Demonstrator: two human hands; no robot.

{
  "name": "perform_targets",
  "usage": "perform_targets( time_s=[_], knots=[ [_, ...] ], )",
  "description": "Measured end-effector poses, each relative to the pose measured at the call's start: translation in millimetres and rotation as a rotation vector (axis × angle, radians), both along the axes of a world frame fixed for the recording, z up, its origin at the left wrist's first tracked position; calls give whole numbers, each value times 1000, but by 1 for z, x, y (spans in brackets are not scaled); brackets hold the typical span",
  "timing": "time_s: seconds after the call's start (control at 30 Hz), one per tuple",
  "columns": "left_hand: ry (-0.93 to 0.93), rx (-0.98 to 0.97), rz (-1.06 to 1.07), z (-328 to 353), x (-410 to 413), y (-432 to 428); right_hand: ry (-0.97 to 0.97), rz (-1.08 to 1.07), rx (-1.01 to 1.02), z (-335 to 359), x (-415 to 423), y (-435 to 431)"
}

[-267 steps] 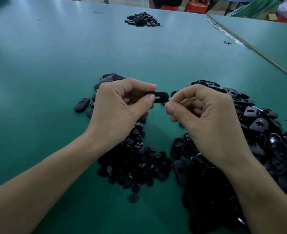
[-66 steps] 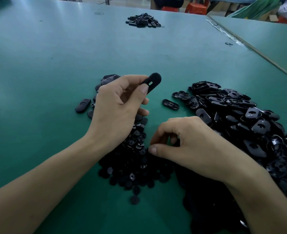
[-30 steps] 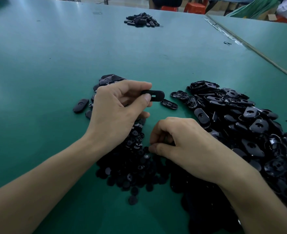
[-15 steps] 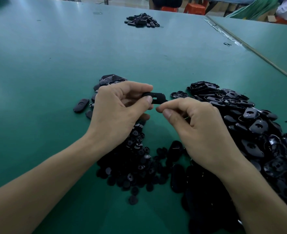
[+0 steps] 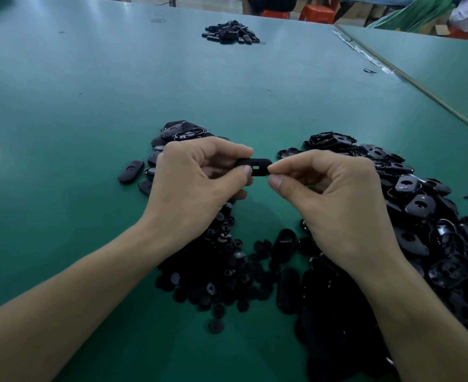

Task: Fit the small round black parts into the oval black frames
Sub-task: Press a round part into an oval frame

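A green surface (image 5: 62, 119) stretches away to a far pile of black pieces (image 5: 230, 33). A few oval pieces (image 5: 180, 130) lie just beyond the left hand (image 5: 194, 186) and to its left. That hand has thumb and forefinger clamped on the left end of an oval black frame (image 5: 256, 166), held in the air between both hands. A heap of small round black parts (image 5: 221, 271) lies under the left wrist. The right hand (image 5: 334, 199) pinches the frame's right end, fingers curled; whether a round part sits in that pinch cannot be told. A heap of loose frames (image 5: 434, 230) spreads to the right of that hand.
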State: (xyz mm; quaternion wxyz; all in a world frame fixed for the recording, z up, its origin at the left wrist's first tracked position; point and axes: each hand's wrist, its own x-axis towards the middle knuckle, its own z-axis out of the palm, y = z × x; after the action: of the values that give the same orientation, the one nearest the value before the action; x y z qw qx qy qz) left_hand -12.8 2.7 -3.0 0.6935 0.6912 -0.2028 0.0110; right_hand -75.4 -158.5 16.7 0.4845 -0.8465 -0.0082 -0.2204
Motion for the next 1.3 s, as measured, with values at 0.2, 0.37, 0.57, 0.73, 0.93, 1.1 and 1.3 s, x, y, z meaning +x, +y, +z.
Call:
perform_targets(
  time_s=[0.2,0.37,0.57,0.73,0.93,1.1,1.3],
  knots=[
    [8,-6,-46,2,-3,-2,4,6,111,2,0,1],
    [12,-6,-87,5,-5,-3,14,-4,112,1,1,3],
    [-1,4,-108,6,-5,-3,27,21,106,1,1,3],
    [-26,17,-117,4,-4,-3,15,21,78,-1,2,3],
    [-54,25,-133,2,-3,-2,7,-3,53,-4,3,3],
    [-36,11,-133,1,-3,-3,-13,9,35,-4,2,3],
    [38,-36,-117,-1,0,-2,-43,10,-40,-3,1,6]
  ],
)
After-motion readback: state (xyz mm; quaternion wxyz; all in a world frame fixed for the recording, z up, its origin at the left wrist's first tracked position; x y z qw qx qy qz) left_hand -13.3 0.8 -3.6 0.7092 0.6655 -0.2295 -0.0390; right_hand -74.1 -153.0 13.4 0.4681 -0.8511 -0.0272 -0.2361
